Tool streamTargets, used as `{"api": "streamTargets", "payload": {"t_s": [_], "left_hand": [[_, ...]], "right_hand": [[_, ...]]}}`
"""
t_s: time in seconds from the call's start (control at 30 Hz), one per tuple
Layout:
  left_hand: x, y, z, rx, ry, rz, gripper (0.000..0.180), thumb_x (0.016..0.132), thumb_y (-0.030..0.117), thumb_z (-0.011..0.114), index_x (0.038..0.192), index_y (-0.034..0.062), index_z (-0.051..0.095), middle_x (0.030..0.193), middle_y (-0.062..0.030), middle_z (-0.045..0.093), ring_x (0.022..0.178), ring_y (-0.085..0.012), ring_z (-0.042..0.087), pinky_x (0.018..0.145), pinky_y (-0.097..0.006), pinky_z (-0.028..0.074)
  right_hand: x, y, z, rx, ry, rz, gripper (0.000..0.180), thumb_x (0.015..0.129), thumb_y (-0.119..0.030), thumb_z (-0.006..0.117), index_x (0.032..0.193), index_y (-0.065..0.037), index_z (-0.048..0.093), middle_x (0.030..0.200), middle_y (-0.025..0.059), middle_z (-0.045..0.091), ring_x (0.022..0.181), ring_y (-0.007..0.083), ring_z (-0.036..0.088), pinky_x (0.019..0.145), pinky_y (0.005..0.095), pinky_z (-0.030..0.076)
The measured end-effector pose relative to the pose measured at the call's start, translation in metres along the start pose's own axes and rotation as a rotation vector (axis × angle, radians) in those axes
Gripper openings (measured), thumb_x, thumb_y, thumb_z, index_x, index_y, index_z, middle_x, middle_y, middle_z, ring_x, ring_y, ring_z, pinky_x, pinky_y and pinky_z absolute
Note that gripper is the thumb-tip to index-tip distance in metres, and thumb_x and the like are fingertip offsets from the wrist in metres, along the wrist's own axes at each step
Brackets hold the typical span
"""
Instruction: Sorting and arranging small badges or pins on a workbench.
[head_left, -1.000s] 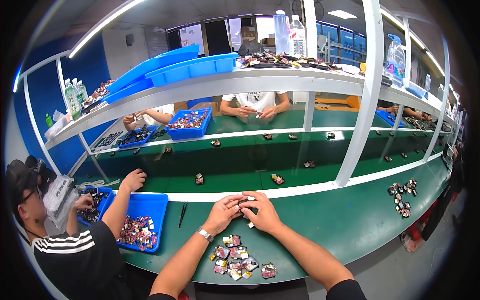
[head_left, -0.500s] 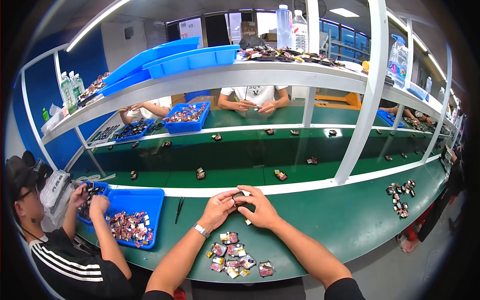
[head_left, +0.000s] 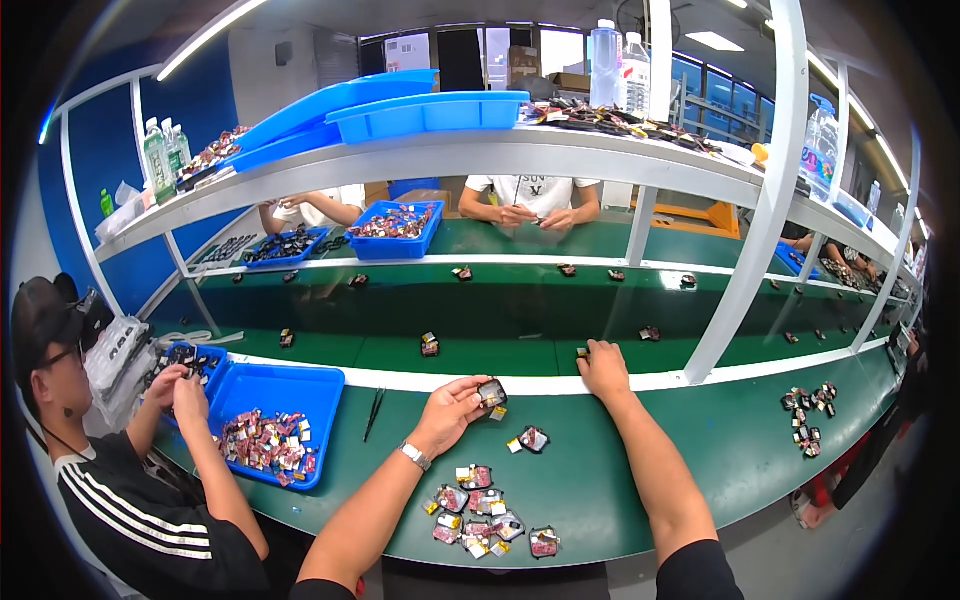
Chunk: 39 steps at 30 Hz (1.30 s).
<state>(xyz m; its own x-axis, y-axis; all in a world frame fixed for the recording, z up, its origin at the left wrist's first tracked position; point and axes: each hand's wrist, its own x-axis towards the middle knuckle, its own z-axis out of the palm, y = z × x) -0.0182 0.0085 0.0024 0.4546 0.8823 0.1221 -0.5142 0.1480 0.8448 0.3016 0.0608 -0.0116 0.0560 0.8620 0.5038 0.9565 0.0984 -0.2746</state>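
My left hand (head_left: 450, 415), with a watch on its wrist, grips a small black electronic housing (head_left: 491, 393) between thumb and fingers. The housing's open inner side shows, with a yellow-and-white tab hanging below it. My right hand (head_left: 604, 370) reaches over the white rail, its fingers closed at a small electronic assembly (head_left: 582, 353) on the green belt; they partly cover it. Between my forearms, a single assembly (head_left: 534, 439) lies on the green table. Nearer the front edge is a cluster of similar red, black and yellow assemblies (head_left: 480, 503).
Black tweezers (head_left: 374, 412) lie left of my left hand. A blue tray (head_left: 333, 400) of red parts stands beside a seated co-worker (head_left: 120, 470). More assemblies (head_left: 808, 405) lie at the right. A white post (head_left: 745, 260) and a shelf (head_left: 600, 155) rise beyond the rail.
My hands have parted: the right has moved away and forward to the belt, the left still holds the housing. The single assembly on the table is now uncovered. The view has shifted slightly.
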Motion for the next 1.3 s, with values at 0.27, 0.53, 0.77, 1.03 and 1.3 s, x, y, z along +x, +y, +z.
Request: {"api": "streamTargets", "payload": {"t_s": [0.27,0.53,0.77,1.03,1.3], "left_hand": [[0.001,-0.002,-0.005,-0.041,-0.053,0.020,0.034,0.093,0.004,0.058,0.126,0.0004,0.052,0.122,-0.0123,0.061,0.112,-0.0197,0.060,0.095,-0.032,0.051],[-0.001,0.003,-0.007,-0.096,-0.025,0.095,0.034,0.094,0.004,0.057,0.127,-0.0008,0.050,0.125,-0.0120,0.059,0.111,-0.0206,0.061,0.094,-0.036,0.053],[-0.003,0.003,0.000,-0.039,-0.010,0.050,0.033,0.095,0.006,0.055,0.127,-0.0003,0.051,0.124,-0.0111,0.060,0.108,-0.0194,0.062,0.092,-0.035,0.055],[-0.002,0.000,0.006,0.052,-0.034,-0.003,0.033,0.095,0.006,0.055,0.127,0.0002,0.050,0.121,-0.0097,0.060,0.108,-0.0173,0.061,0.090,-0.032,0.056],[-0.003,0.001,0.008,0.069,-0.042,-0.018,0.035,0.095,0.006,0.056,0.128,-0.0004,0.049,0.121,-0.0106,0.059,0.108,-0.0181,0.062,0.090,-0.033,0.056]], "right_hand": [[-0.039,-0.058,-0.037,0.454,-0.194,-0.141,0.033,0.075,-0.017,0.069,0.103,0.000,0.066,0.099,0.0174,0.065,0.094,0.0342,0.060,0.086,0.0411,0.048],[-0.082,-0.125,-0.068,0.516,-0.497,-0.254,0.038,0.078,-0.022,0.072,0.111,-0.004,0.064,0.104,0.0145,0.065,0.100,0.0315,0.060,0.090,0.0397,0.048],[-0.054,-0.155,-0.064,0.622,0.093,-0.457,0.024,0.075,-0.007,0.074,0.098,-0.008,0.067,0.101,0.0069,0.062,0.096,0.0247,0.060,0.081,0.0348,0.051],[-0.061,-0.149,-0.046,0.530,0.163,-0.509,0.020,0.072,-0.001,0.074,0.091,-0.007,0.068,0.097,0.0075,0.061,0.082,0.0231,0.061,0.069,0.0342,0.051],[-0.058,-0.148,-0.054,0.539,0.169,-0.533,0.022,0.071,0.001,0.071,0.091,-0.008,0.066,0.100,0.0065,0.060,0.090,0.0251,0.059,0.071,0.0341,0.052]]}}
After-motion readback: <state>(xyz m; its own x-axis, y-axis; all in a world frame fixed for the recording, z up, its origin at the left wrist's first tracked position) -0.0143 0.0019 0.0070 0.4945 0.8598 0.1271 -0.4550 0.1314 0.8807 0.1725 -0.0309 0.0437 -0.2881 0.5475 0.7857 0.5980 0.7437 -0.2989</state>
